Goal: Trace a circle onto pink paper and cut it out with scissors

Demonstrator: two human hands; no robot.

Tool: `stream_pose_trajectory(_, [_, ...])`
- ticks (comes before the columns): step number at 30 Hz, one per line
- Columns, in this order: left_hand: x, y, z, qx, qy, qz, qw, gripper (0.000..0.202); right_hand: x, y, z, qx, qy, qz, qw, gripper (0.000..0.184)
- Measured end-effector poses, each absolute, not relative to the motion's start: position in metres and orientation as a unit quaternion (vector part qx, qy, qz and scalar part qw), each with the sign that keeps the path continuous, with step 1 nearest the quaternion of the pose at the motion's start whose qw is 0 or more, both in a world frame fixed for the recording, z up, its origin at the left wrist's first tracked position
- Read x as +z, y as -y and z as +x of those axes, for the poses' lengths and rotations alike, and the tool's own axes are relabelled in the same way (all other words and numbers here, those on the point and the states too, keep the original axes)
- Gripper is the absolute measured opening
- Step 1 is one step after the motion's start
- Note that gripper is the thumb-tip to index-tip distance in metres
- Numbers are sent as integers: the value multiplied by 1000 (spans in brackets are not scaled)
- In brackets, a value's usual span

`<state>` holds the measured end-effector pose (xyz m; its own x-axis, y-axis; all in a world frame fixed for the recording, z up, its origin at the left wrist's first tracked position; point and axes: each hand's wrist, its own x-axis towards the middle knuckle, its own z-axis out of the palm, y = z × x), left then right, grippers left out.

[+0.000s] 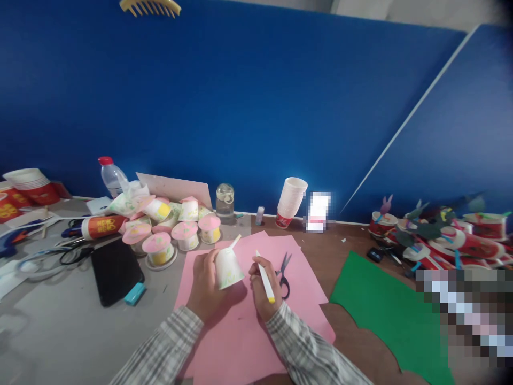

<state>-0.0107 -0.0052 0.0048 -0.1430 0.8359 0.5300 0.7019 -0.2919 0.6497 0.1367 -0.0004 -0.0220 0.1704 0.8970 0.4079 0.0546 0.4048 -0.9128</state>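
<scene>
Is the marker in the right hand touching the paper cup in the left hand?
Apart: the head view shows the pink sheet through a gap between the marker and paper cup.

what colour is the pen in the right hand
The pen is white with a yellow end, seen best in the head view.
</scene>
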Motion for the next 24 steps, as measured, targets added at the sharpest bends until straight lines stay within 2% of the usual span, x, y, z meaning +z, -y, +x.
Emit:
stream_pose_trajectory(4, [2,5,-14,478,-578,655,93,77,-16,8,137,289,661,-413,555,47])
stream_pose_trajectory(8, [-2,4,-18,476,-551,678,100,75,-14,10,137,258,690,-422,529,51])
stream_pose_trajectory(13, [-2,6,-17,475,-547,682,104,76,-22,6,138,246,690,-423,533,52])
stream_pose_trajectory(19, [1,8,-12,443,-566,689,95,89,-30,3,138,146,689,-445,553,55])
stream_pose_trajectory(24, [6,9,-11,409,-574,706,67,91,-28,2,136,74,703,-463,535,38])
